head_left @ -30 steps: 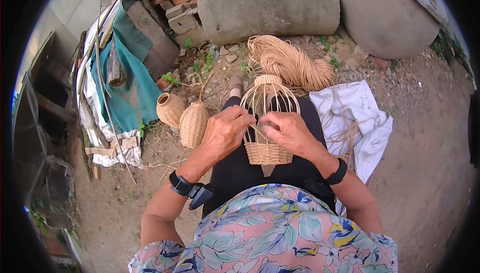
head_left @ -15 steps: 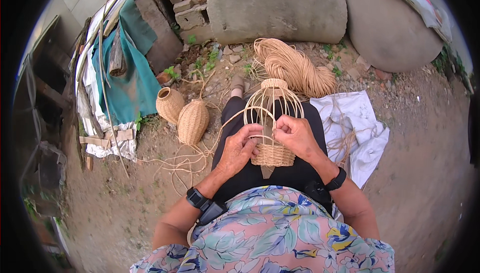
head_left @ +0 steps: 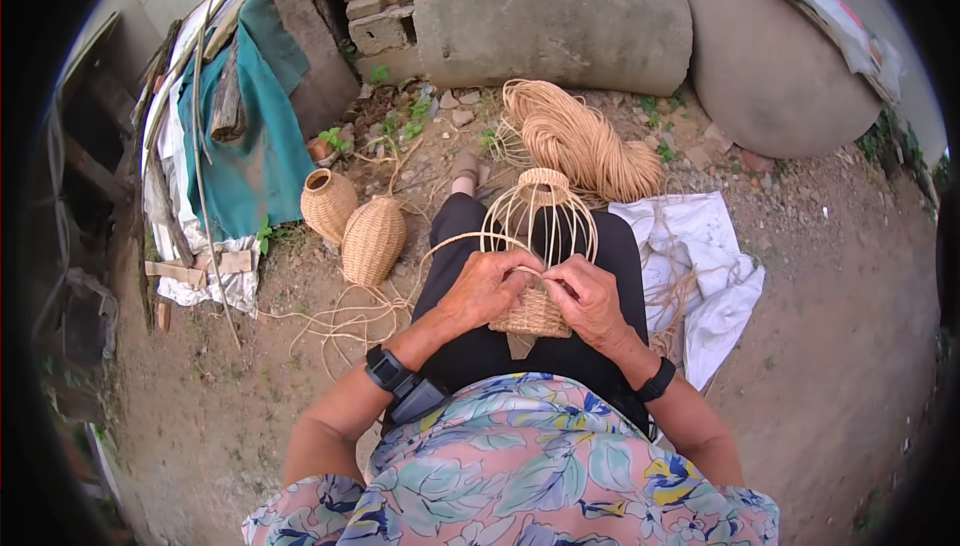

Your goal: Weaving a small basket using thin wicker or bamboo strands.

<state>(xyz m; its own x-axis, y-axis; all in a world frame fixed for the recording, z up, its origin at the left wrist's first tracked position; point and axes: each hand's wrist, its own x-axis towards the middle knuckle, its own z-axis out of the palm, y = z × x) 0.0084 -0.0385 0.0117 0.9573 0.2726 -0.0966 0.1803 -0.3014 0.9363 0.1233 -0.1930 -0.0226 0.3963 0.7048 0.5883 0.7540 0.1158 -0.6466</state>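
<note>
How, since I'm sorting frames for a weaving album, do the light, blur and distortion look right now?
Head view: soft, diffuse light without hard shadows; the white sheet is bright, yet its folds show. Head view: left hand, right hand and unfinished basket look reasonably clear. Head view: fisheye bending toward a black rim, the left-edge clutter dim and soft.

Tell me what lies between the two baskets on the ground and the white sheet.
The head view shows ground, cord, then black trousers, with the ribbed basket, left hand and right hand over them.
</note>
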